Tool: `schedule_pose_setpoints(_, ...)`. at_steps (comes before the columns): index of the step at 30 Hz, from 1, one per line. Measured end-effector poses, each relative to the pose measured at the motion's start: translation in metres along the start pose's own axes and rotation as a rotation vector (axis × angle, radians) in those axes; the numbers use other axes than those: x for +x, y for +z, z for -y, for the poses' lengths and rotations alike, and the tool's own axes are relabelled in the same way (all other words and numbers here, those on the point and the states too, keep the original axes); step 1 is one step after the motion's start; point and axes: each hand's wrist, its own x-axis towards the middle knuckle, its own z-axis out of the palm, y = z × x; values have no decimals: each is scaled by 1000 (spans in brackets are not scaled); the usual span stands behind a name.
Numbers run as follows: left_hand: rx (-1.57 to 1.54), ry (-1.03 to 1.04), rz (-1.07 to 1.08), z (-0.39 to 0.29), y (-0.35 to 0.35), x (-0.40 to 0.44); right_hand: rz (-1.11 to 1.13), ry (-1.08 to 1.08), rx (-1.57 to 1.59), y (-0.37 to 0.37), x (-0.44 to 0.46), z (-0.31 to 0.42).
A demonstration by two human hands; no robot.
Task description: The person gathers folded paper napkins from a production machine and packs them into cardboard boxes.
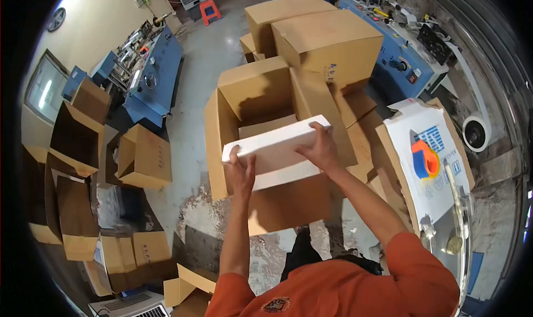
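Both of my hands grip a long white block-shaped pack (277, 142), possibly a carton or a stack of sheets. My left hand (241, 170) is closed on its left end, thumb on the near side and fingers over the top. At the right end, my right hand (321, 147) clasps it the same way. The pack is held slightly tilted, right end farther away, over an open cardboard box (266, 89) with its flaps spread. Inside that box, pale flat surfaces show beyond and below the pack; the pack hides the middle.
Large closed cardboard boxes (333, 36) stand behind. Several open boxes (78, 134) line the left side. Blue machines (152, 75) stand at left and far right. A white printed carton (427, 150) with an orange-and-blue tape dispenser (426, 160) is at my right.
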Motion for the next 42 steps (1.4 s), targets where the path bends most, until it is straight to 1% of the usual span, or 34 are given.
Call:
schedule_pose_setpoints(1,16,-75,44,18,8,12,48,98,-7,25,12,-3)
schedule_pose_setpoints(2,31,-147,88,34,16,21,55,104,-11,46,18,-7)
schedule_pose_setpoints(5,115,-385,253,96,53,32,278,331,-114,93,33,-38)
schedule_pose_setpoints(6,143,-409,356,102,58,33,378,390,-150,107,30,-49)
schedule_pose_setpoints(7,160,-445,429,139,79,23,479,455,-182,116,27,-57)
schedule_pose_setpoints(8,181,-483,505,143,86,24,681,539,-158,114,25,-59)
schedule_pose_setpoints(9,-47,-517,532,145,87,20,686,563,-153,117,17,-63)
schedule_pose_setpoints(10,-39,-517,552,147,86,18,639,550,-167,120,11,-63)
schedule_pose_setpoints(12,181,-543,644,147,89,25,563,485,-203,128,6,-69)
schedule_pose_setpoints(13,174,-518,670,146,88,25,579,446,-305,130,-2,-68)
schedule_pose_setpoints(14,156,-405,695,152,82,19,586,419,-414,127,-3,-62)
schedule_pose_setpoints(15,125,-281,731,163,74,11,718,457,-311,113,0,-53)
schedule_pose_setpoints(16,225,-140,885,171,72,7,798,322,-430,83,5,-28)
schedule_pose_setpoints(17,306,19,1018,178,69,3,698,73,-367,87,-17,-45)
schedule_pose_setpoints(18,482,190,1102,260,85,-8,646,106,-200,57,-25,-31)
schedule_pose_setpoints(19,642,379,1164,329,99,-17,574,-70,-123,39,-41,-30)
schedule_pose_setpoints(20,627,120,1168,271,72,-19,531,-140,-145,16,-61,-27)
schedule_pose_setpoints(21,655,39,1159,241,64,-15,325,-290,-171,-20,-86,-27)
schedule_pose_setpoints(22,721,20,1153,226,60,-9,297,-224,-165,-61,-105,-26)
schedule_pose_setpoints(24,909,58,1105,196,57,4,208,-102,-201,-126,-159,-41)
schedule_pose_setpoints(27,1163,245,864,117,67,22,121,82,-621,-240,-257,-63)
schedule_pose_setpoints(28,1059,382,702,97,84,26,104,181,-774,-279,-294,-65)
schedule_pose_setpoints(29,951,501,540,76,96,30,-1,313,-758,-317,-333,-66)
schedule_pose_setpoints(30,490,543,442,47,129,34,-75,378,-826,-360,-371,-58)
schedule_pose_setpoints(32,-54,199,613,-131,124,-33,-222,465,-1063,-430,-456,-52)
schedule_pose_setpoints(33,-208,314,635,-177,133,-72,-130,768,-1152,-463,-491,-44)
schedule_pose_setpoints(34,-652,490,648,-209,158,-120,-203,811,-1213,-491,-541,-53)
schedule_pose_setpoints(35,-531,431,904,-276,154,-163,-246,847,-1286,-516,-592,-64)
schedule_pose_setpoints(36,-629,661,786,-341,156,-223,-289,884,-1354,-539,-641,-72)
schedule_pose_setpoints(37,-470,673,896,-388,158,-264,-284,947,-1331,-561,-688,-76)
schedule_pose_setpoints(38,-573,566,1026,-407,187,-301,-282,1015,-1303,-580,-723,-76)
schedule_pose_setpoints(39,-647,434,1171,-447,191,-339,-52,1254,-1136,-604,-741,-62)
schedule_pose_setpoints(41,-470,610,1145,-475,261,-392,-59,1159,-1273,-624,-802,-71)
schedule_pose_setpoints(42,-484,432,1240,-502,271,-422,-78,1173,-1225,-640,-818,-68)
